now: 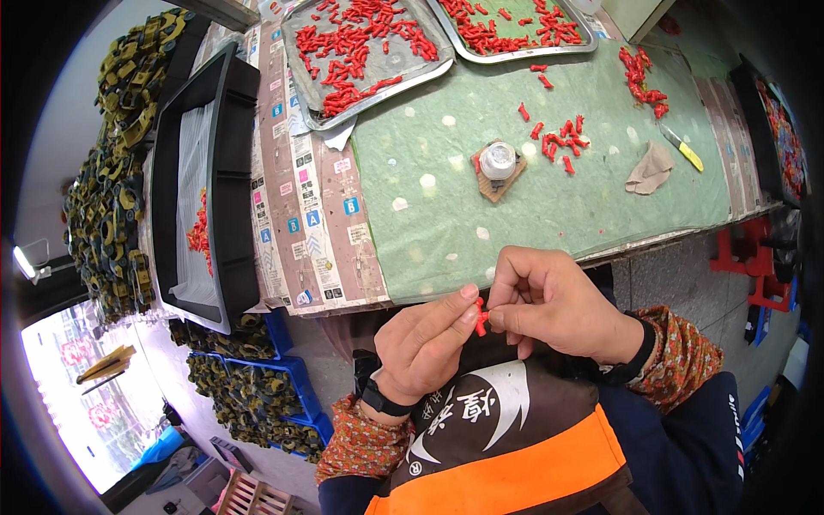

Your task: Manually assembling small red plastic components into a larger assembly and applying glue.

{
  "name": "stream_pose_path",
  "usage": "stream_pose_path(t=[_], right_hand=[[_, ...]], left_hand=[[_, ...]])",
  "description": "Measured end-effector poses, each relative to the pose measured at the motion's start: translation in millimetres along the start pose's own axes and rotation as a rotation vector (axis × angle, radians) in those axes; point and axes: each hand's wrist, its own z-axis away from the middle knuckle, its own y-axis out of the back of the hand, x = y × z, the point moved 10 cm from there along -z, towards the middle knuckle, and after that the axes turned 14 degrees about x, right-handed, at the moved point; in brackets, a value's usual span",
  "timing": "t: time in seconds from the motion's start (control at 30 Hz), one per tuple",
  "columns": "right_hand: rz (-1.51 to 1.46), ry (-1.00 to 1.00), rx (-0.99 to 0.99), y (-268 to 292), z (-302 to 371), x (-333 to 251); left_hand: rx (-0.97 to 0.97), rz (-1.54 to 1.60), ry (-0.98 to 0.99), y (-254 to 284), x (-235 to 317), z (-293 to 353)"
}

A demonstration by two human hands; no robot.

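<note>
In front of my apron, above the lap, a small knobbly red plastic-looking piece [481,319] sits between my two hands. My left hand [422,345] pinches it between thumb and fingertips from the left. From the right, the thumb and bent forefinger of my right hand [562,305] close on its other side. Beyond them on the green table cover [421,223], a small whitish jar [498,160] stands on a piece of brown cardboard [506,189]. Several loose red pieces [564,142] lie to the right of the jar.
Two metal trays of red pieces, a left tray [390,94] and a right tray [536,53], stand at the back. A red heap [637,79], a yellow-handled knife [689,156] and a beige cloth [651,167] lie right. A black bin [239,172] stands left.
</note>
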Motion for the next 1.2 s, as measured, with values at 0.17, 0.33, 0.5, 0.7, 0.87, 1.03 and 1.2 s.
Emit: stream_pose_path(t=[0.17, 0.33, 0.5, 0.7, 0.87, 1.03, 1.2], right_hand=[[0.023, -0.011, 0.009, 1.8, -0.7, 2.7], [0.028, -0.04, 0.008, 3.1, -1.5, 8.2], [0.03, -0.044, 0.017, 4.4, -2.6, 10.4], [0.055, -0.046, 0.013, 5.0, -2.3, 9.5], [0.068, -0.05, 0.002, 4.3, -2.1, 10.6], [0.078, -0.044, -0.002, 3.9, -2.5, 10.6], [0.082, -0.043, -0.001, 4.6, -2.8, 11.8]], left_hand=[[0.007, -0.029, -0.07, -0.1, 2.8, 4.7], [-0.008, -0.03, -0.107, -2.5, 5.9, 7.5], [-0.033, -0.018, -0.127, -4.7, 7.2, 7.3], [-0.056, -0.005, -0.152, -6.7, 8.4, 9.9], [-0.068, 0.012, -0.164, -6.7, 8.3, 10.9], [-0.08, 0.015, -0.172, -7.8, 8.3, 12.1], [-0.079, 0.021, -0.173, -8.2, 8.4, 12.4]])
